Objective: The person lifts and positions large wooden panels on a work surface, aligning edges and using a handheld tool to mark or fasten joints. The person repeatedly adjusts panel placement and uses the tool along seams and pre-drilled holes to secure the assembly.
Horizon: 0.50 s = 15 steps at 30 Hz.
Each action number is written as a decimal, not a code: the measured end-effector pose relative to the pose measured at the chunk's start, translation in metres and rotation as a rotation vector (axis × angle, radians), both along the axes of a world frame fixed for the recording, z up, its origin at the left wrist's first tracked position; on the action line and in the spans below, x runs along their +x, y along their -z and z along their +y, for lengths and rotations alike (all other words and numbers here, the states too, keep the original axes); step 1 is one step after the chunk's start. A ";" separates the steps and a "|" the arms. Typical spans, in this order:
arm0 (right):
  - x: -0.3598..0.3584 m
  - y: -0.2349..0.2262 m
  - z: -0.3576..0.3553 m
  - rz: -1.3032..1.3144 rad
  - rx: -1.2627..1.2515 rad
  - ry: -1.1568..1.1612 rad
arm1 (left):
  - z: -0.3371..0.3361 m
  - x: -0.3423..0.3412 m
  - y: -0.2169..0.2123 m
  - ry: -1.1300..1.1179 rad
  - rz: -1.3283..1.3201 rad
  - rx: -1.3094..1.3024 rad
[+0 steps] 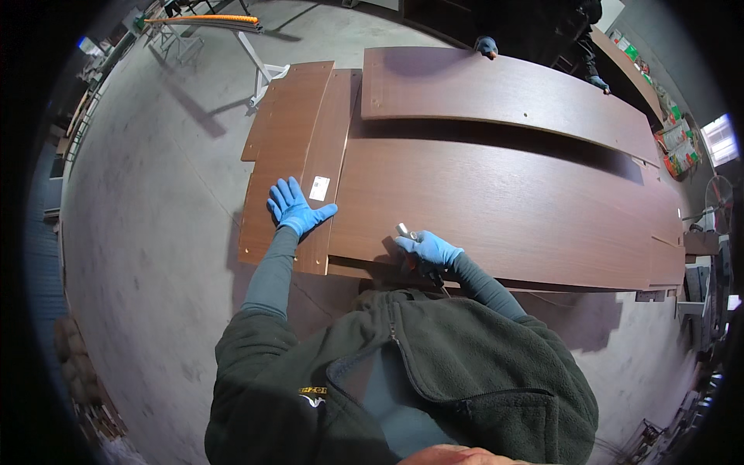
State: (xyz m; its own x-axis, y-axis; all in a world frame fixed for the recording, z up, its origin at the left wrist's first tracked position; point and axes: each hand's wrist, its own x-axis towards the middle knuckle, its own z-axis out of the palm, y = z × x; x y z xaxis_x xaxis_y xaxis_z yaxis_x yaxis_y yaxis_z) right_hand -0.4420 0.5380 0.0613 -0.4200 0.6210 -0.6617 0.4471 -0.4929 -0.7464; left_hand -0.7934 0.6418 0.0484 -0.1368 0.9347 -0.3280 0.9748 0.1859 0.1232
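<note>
Right hand (426,249) gripped a small tool (404,230) at the big panel's (496,201) near edge — left hand (295,208) lay spread flat on the narrow panel (325,147) just left, its length running away.

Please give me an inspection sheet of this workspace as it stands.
Surface: grey concrete floor.
Job's things: large brown panel; narrow panels beside it; upper panel held by a co-worker's gloved hands.
Clutter: white label on a narrow panel.
Grippers: left hand flat, fingers spread; right hand shut on a small tool.
Cables: nothing seen.
Surroundings: white stand, bags.
</note>
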 end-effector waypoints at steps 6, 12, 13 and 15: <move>-0.004 0.003 0.002 -0.002 0.002 0.030 | 0.001 -0.001 -0.003 0.003 0.016 -0.024; -0.006 0.004 0.000 -0.009 0.043 0.076 | 0.000 -0.002 -0.002 0.021 0.030 -0.003; -0.005 0.005 0.000 -0.004 0.033 0.080 | 0.000 -0.002 -0.002 0.023 0.049 0.007; -0.006 0.010 0.000 -0.030 0.008 0.089 | 0.000 -0.002 -0.001 0.025 0.050 0.014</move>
State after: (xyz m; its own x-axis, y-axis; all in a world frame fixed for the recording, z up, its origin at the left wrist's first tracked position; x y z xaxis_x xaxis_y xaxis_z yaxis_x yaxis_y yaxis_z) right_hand -0.4476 0.5376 0.0509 -0.3428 0.6601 -0.6684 0.4243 -0.5261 -0.7370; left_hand -0.7954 0.6417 0.0498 -0.1295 0.9425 -0.3080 0.9840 0.1604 0.0772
